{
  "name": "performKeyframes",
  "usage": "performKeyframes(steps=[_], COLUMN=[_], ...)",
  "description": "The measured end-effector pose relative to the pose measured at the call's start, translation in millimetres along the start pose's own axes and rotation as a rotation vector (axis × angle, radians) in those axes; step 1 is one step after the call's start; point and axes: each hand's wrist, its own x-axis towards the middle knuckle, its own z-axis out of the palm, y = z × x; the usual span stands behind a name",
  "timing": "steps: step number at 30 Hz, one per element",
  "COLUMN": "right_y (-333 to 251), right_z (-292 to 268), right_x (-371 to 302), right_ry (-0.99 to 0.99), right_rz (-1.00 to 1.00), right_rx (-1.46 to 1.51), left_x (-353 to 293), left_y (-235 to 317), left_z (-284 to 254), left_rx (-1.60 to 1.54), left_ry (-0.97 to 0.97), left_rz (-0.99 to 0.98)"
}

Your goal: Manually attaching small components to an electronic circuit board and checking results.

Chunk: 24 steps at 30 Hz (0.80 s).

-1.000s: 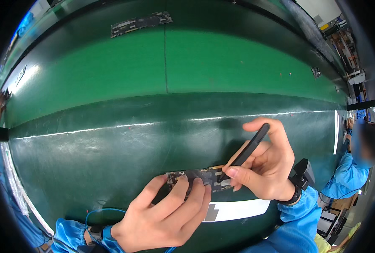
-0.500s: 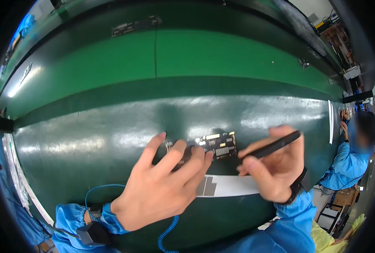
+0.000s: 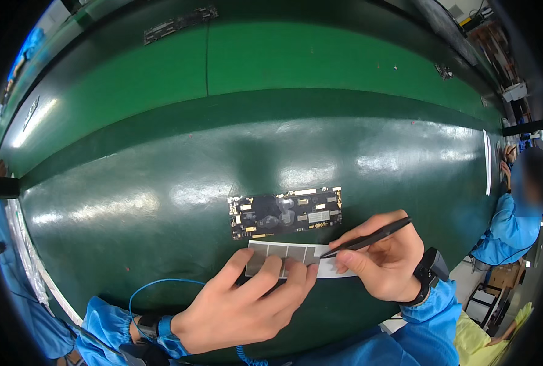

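A black circuit board (image 3: 265,216) lies flat on the green table mat, just beyond my hands. Nearer to me is a white backing sheet with grey rectangular labels (image 3: 277,251). My left hand (image 3: 241,302) rests over the sheet's left part, fingers spread and fingertips on the labels. Something dark shows partly beneath these fingers; I cannot make out what. In my right hand (image 3: 381,259) a slim black pen-shaped tool (image 3: 369,239) is gripped between thumb and fingers. Its pointed tip is at the sheet, beside the rightmost visible grey label.
Another dark board (image 3: 180,24) lies on the raised green ledge at the back. A blue cord (image 3: 161,282) runs from my left wrist. White strips (image 3: 487,161) lie at the right edge. A co-worker in blue (image 3: 506,226) sits at the right.
My left hand has come off the circuit board and moved back onto the label sheet. The right hand has brought the black tool down to the sheet. The whole board is now uncovered.
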Motion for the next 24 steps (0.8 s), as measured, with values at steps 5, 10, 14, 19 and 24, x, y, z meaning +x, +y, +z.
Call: performKeyframes(steps=[5, 10, 14, 19, 24], right_y=[-13, -24, -31, -13, -23], right_z=[-1, 3, 41, 40, 41], right_x=[7, 40, 90, 93, 94], right_ry=[0.032, -0.012, -0.205, -0.299, -0.271], right_rz=[0.177, 0.137, 0.184, 0.145, 0.273], right_rx=[0.132, 0.097, 0.112, -0.075, -0.042], left_x=[-4, -5, -9, -12, -12], left_y=[-2, -4, -15, -43, -47], left_z=[-2, 1, -7, -6, -21], left_rx=[-0.02, -0.024, -0.022, -0.021, -0.076], left_ry=[-0.008, 0.015, 0.138, 0.255, 0.192], left_rz=[-0.004, 0.027, -0.036, -0.121, -0.138])
